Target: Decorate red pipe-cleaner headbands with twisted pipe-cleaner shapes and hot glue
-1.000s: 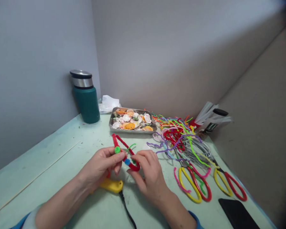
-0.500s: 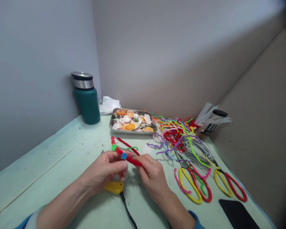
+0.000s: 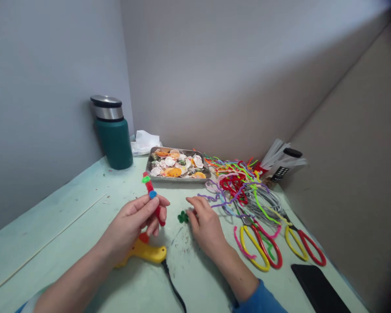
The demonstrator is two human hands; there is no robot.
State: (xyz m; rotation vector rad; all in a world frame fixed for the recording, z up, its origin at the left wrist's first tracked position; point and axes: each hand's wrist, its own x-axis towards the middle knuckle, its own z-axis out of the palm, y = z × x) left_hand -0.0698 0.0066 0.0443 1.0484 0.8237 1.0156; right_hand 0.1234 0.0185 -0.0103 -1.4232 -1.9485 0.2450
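Your left hand (image 3: 133, 218) pinches the red fuzzy band (image 3: 149, 186) between thumb and fingers, lifted above the table (image 3: 195, 287), with its far end pointing up. A green disc (image 3: 146, 179) sits close to that end and a blue disc (image 3: 153, 194) just above your thumb. To the right, your right hand (image 3: 206, 227) has its fingers half curled, with a dark green flower (image 3: 183, 217) at the thumb tip; you can't tell from here whether it is pinched or only touched.

The step in hand looks like handling the band and flower separately, the band steadied on the left. The next move seems to call for a sure fingertip hold on the flower and a light grip on the band, so that the fuzz isn't crushed.

Half a second ago, both hands were on the band, its loop stretched towards the right. Now the right hand is off it, the hands are apart, the flower shows plainly, and more of the yellow glue gun (image 3: 150, 253) is visible beneath your left wrist.
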